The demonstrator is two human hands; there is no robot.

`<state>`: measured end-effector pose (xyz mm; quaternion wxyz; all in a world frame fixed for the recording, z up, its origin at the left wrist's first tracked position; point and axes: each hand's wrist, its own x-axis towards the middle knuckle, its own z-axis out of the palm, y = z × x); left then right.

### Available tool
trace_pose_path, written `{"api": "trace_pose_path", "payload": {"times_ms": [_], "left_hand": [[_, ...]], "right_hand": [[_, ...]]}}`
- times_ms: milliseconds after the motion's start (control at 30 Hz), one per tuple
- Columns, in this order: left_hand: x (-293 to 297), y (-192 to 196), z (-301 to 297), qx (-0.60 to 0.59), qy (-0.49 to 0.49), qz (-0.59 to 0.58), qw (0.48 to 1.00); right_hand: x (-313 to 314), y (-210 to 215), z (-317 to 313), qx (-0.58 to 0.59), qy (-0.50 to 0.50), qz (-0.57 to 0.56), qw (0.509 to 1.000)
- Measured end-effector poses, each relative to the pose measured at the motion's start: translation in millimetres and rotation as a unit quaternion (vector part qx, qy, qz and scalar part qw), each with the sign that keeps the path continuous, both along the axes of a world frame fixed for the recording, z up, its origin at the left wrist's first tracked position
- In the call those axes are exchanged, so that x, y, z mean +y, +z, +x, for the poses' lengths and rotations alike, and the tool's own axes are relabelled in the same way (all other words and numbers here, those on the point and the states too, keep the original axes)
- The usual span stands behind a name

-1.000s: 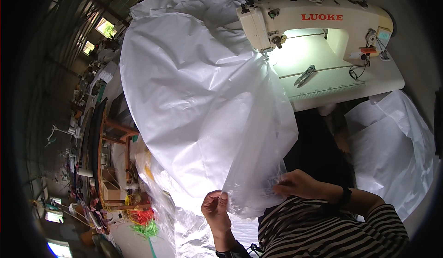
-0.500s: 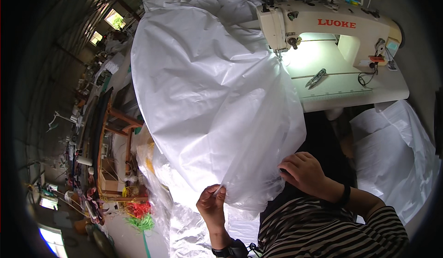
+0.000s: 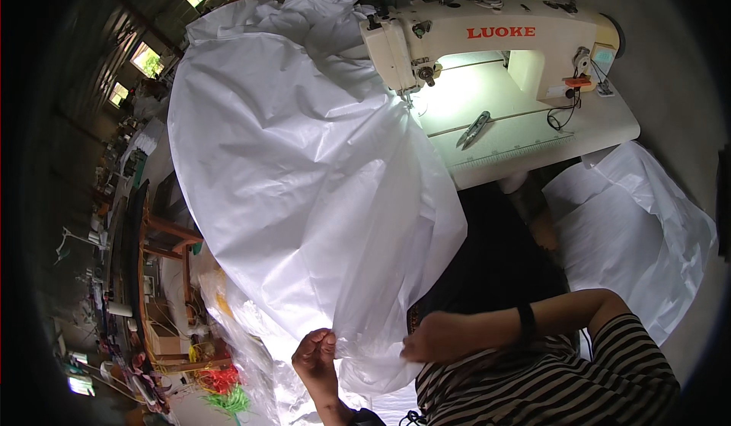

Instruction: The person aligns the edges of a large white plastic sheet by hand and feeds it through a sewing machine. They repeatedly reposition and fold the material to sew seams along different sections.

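Observation:
A large white plastic-like sheet (image 3: 266, 175) runs from under the needle of the sewing machine (image 3: 487, 34) down toward my lap, creased and glossy. My left hand (image 3: 314, 356) is closed in a pinch on the sheet's near edge. To its right, my right hand (image 3: 442, 339) is closed too, its fingertips against the same near edge; the fingers are partly hidden and slightly blurred. Between the two hands a bunched, thinner-looking part of the sheet hangs down.
Thread snips (image 3: 474, 130) lie on the lit machine bed. More white sheeting (image 3: 624, 220) hangs at the right, below the bed. At the left are a wooden frame (image 3: 171, 236), clear plastic film (image 3: 244, 327), and red (image 3: 221, 379) and green strands (image 3: 228, 402).
My right hand has come down and left, nearer my left hand, and now meets the sheet's edge. The view has shifted, so the machine appears farther left. My left hand keeps its pinch.

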<state>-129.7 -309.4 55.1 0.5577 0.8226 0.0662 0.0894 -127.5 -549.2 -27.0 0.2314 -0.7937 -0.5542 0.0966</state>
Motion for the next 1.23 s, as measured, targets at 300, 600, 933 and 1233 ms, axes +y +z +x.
{"api": "trace_pose_path", "payload": {"times_ms": [300,600,933,1233], "left_hand": [[11.1,4.8,0.2,0.082,-0.051,-0.066,0.993],[-61.4,77.8,-7.0,-0.172,-0.302,0.163,0.923],[-110.5,-6.0,-54.9,0.063,-0.293,-0.058,0.952],[-98.8,-32.1,-60.4,0.272,-0.258,-0.228,0.898]], "right_hand": [[-24.1,-40.4,38.7,-0.135,-0.103,-0.252,0.953],[-107.3,113.4,-29.7,-0.231,-0.08,0.179,0.953],[-90.3,84.9,-48.3,-0.184,-0.086,0.26,0.944],[-75.0,48.7,-67.8,-0.119,0.029,0.291,0.949]]}}
